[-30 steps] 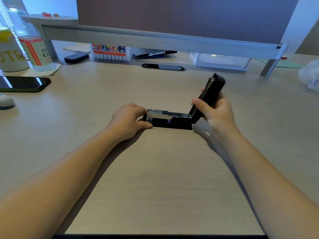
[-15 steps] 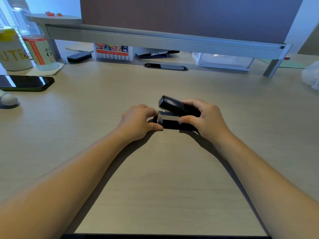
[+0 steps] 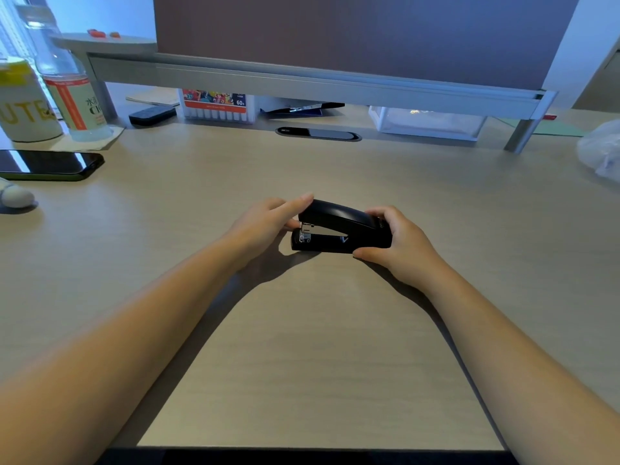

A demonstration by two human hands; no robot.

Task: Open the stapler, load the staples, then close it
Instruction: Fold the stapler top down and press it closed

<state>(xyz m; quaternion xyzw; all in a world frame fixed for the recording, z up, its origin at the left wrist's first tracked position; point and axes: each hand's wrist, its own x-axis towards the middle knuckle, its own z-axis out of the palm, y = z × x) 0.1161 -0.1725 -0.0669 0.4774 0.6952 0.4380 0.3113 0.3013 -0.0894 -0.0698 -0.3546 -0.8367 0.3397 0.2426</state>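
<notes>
A black stapler [image 3: 339,229] lies on the light wooden desk [image 3: 302,347] at the middle, its top cover down over the metal magazine, whose silver front end shows at the left. My left hand [image 3: 265,224] is at the stapler's front end, index finger stretched onto the cover's tip and thumb against the front. My right hand [image 3: 399,245] wraps the rear end, thumb along the near side of the base. No loose staples are visible.
A black phone [image 3: 50,165] lies at the far left, with a mug [image 3: 25,105] and a bottle [image 3: 72,95] behind it. Under the monitor shelf [image 3: 302,78] sit a marker box [image 3: 216,105], a clear box [image 3: 426,122] and a dark remote [image 3: 152,115]. A plastic bag [image 3: 600,152] rests at the right edge.
My right hand swung the raised cover down onto the magazine and slid back to the stapler's rear. My left hand stayed at the front and put a finger on the cover's tip.
</notes>
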